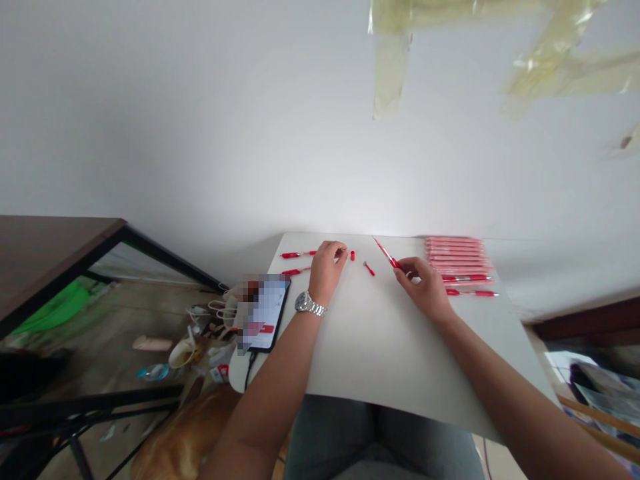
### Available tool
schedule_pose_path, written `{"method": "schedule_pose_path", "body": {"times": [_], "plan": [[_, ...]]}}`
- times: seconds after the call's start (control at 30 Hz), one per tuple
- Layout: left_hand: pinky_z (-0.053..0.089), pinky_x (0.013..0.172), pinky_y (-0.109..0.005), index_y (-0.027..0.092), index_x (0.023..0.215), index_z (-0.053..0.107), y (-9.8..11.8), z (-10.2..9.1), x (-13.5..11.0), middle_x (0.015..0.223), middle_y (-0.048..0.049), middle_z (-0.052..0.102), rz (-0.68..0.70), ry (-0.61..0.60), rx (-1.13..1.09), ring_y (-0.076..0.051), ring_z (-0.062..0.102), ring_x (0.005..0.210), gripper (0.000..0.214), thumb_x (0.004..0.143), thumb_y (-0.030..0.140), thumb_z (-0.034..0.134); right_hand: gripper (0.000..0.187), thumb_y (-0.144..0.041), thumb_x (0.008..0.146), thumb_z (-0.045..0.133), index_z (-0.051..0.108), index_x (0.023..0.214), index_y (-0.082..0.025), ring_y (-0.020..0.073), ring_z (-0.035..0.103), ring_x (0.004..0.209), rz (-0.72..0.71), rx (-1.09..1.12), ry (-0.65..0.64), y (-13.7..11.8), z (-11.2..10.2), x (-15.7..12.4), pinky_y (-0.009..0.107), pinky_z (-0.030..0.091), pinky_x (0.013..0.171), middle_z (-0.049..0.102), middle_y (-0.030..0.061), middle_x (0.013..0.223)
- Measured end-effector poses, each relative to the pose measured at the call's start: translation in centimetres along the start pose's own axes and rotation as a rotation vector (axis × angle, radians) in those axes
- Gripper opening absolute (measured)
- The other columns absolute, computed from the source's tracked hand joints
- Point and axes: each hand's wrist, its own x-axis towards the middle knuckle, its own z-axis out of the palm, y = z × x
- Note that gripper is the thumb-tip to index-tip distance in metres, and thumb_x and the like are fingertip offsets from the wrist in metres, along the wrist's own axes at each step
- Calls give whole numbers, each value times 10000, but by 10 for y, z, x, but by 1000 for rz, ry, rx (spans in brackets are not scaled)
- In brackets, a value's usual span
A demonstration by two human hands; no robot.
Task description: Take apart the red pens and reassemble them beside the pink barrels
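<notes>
My right hand (424, 285) pinches a red pen (388, 255) between thumb and fingers, its thin tip end pointing up and to the left. My left hand (327, 268), with a silver watch at the wrist, is closed in a pinch above the table; whatever its fingertips may hold is too small to make out. Just right of those fingertips lies a small red ring-like piece (353, 255). A short red pen part (369, 269) rests between the two hands. Partly hidden behind my left hand are two red pens, an upper pen (295, 255) and a lower pen (294, 271).
A row of several wrapped red pens (457, 255) lies at the table's back right, with a loose red pen (473, 293) in front. On the left edge sits a phone (267, 323) with a cable. The white table (380, 353) meets the wall behind.
</notes>
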Motion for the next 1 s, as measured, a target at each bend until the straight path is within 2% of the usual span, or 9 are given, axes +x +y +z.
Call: {"method": "schedule_pose_path", "body": {"times": [0.2, 0.7, 1.0], "plan": [[555, 883, -325, 208, 1047, 713, -2, 0, 0, 1063, -64, 705, -8, -6, 111, -177, 669, 929, 223, 969, 74, 553, 250, -457, 957, 654, 692, 998, -213, 169, 648, 699, -11, 2, -5, 4, 1, 0, 317, 540, 641, 708, 38, 852], [497, 829, -343, 235, 953, 723, 0, -2, -4, 973, -51, 730, -27, -84, 309, -209, 633, 886, 70, 961, 200, 662, 255, -459, 959, 655, 694, 1014, -213, 177, 654, 704, -7, 5, -24, 5, 2, -1, 336, 550, 666, 707, 43, 861], [508, 812, -360, 235, 971, 719, -5, -3, -6, 926, -54, 734, -7, -75, 279, -214, 644, 839, 68, 975, 233, 651, 256, -461, 962, 655, 694, 1016, -214, 177, 651, 710, 3, 0, -20, 3, 1, -1, 336, 552, 666, 708, 46, 874]]}}
